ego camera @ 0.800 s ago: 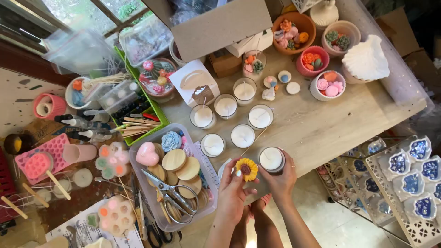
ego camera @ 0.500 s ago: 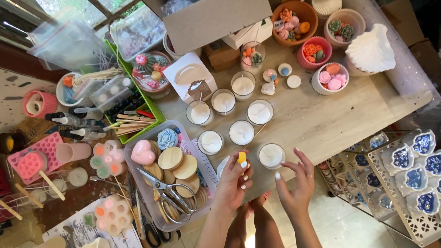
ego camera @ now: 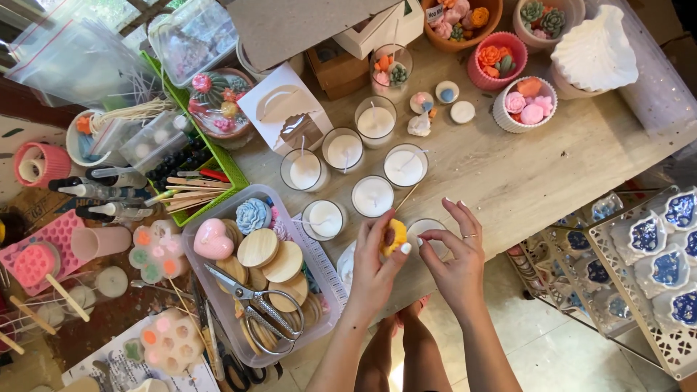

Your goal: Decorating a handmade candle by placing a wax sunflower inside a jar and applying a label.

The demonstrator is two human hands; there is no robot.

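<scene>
candle glass: mostly behind right hand | sunflower piece: partly hidden

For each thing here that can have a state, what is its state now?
Left hand: grip shut on yellow wax flower.
Right hand: over the near glass candle, fingers at its rim; holding cannot be told.
Other glass candles: filled with white wax, upright, unlit.
Scissors: closed, lying in the clear tub.
Wooden lids: stacked in the tub.
</scene>
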